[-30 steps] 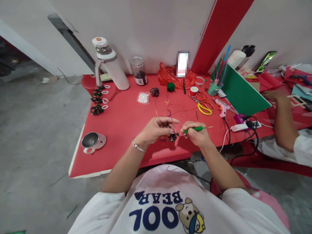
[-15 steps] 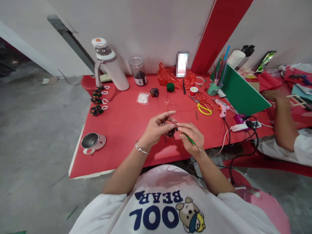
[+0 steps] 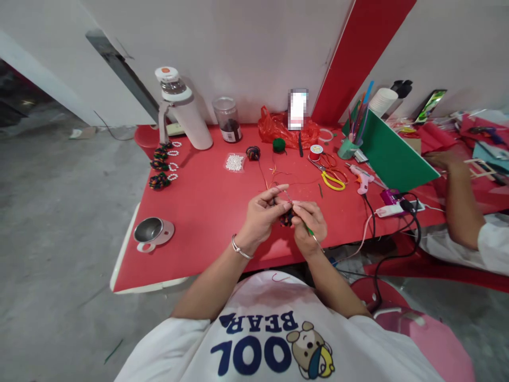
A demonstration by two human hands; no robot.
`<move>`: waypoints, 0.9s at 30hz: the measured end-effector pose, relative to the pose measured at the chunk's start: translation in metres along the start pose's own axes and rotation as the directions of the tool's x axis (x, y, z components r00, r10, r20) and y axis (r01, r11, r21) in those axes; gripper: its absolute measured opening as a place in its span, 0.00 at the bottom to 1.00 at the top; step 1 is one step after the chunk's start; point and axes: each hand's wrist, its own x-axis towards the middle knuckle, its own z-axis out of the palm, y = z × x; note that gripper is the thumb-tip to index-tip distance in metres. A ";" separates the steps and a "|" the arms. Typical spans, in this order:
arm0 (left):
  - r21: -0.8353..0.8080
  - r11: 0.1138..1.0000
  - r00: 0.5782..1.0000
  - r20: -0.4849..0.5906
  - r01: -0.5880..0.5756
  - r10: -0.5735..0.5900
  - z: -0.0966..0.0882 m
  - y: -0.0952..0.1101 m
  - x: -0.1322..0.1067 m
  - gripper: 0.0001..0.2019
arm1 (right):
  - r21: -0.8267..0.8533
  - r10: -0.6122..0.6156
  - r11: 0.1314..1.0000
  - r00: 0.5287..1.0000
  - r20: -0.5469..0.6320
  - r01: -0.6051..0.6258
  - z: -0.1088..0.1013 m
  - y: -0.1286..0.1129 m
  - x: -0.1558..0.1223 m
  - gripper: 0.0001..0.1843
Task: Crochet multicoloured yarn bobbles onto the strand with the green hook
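Observation:
My left hand (image 3: 262, 217) pinches a small dark multicoloured crochet piece (image 3: 286, 218), its index finger stretched out with yarn running over it. Closed round a crochet hook with a green grip (image 3: 309, 230), my right hand (image 3: 310, 225) meets the left at the piece. The hook's tip is at the stitches, partly hidden by fingers. A strand leads from my left hand back towards a multicoloured yarn ball (image 3: 253, 153). Beside that ball are a green yarn ball (image 3: 279, 145) and a bag of white beads (image 3: 234, 162).
Dark crocheted pieces with bead loops (image 3: 159, 181) lie at the left, above a metal-lined mug (image 3: 154, 231). A bottle (image 3: 193, 122) and jar (image 3: 227, 121) stand behind. To the right are yellow-handled scissors (image 3: 333, 181), a glue gun (image 3: 361, 178), cables and a co-worker's arm (image 3: 461, 196).
Both hands have drawn closer together, the left moving slightly right with the crochet piece. My right hand has shifted slightly left, and the hook's grip is more covered.

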 end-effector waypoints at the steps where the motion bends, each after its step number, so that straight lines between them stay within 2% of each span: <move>1: -0.019 0.999 0.999 0.017 0.035 -0.034 -0.002 0.003 0.000 0.28 | 0.065 0.033 0.997 0.999 0.016 -0.034 -0.001 0.002 0.001 0.12; 4: 0.010 0.995 0.993 0.054 0.101 -0.101 -0.011 0.013 0.000 0.28 | 0.190 0.102 0.973 0.985 0.141 -0.128 -0.010 0.010 0.006 0.11; 8: 0.081 0.989 0.989 0.063 0.126 -0.131 -0.018 0.022 0.001 0.27 | 0.236 0.066 0.962 0.959 0.275 -0.134 -0.026 0.017 0.016 0.11; 18: 0.196 0.977 0.990 0.088 0.090 -0.109 -0.021 0.029 0.004 0.22 | 0.292 0.009 0.948 0.926 0.377 -0.128 -0.042 0.015 0.033 0.13; 23: 0.220 0.971 0.983 0.132 0.096 -0.127 -0.026 0.029 0.005 0.19 | 0.319 0.033 0.928 0.897 0.441 -0.191 -0.048 0.013 0.043 0.11; 27: 0.237 0.967 0.981 0.146 0.094 -0.131 -0.027 0.029 0.005 0.18 | 0.383 0.093 0.880 0.893 0.440 -0.281 -0.046 0.016 0.038 0.09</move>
